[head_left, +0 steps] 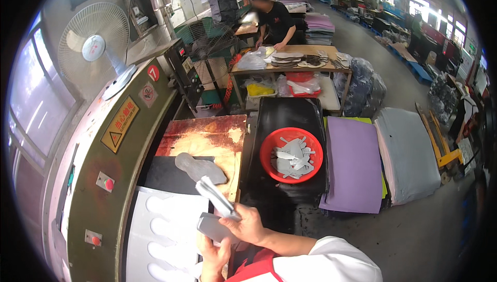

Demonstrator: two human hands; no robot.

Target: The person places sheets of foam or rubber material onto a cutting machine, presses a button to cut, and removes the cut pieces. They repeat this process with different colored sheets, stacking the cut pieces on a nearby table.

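Observation:
My right hand (249,226) is closed around a stack of thin white-grey cut pieces (216,197), which tilts up and to the left. Just below it, my left hand (211,255) grips a thicker grey stack of cut pieces (216,228); the right fingers reach its upper edge. Left of the hands lies a white sheet (178,214) with several insole-shaped cut-outs along it. Beyond the hands, a grey insole-shaped piece (201,168) rests partly on a dark mat (168,174) and partly on the worn cutting board (233,152).
A red basin (266,165) of grey scraps stands on a black surface to the right. Purple sheets (354,163) and grey sheets (409,155) are stacked farther right. A green machine (127,163) with red buttons borders the left. Ahead, another person (277,20) works at a table (240,70).

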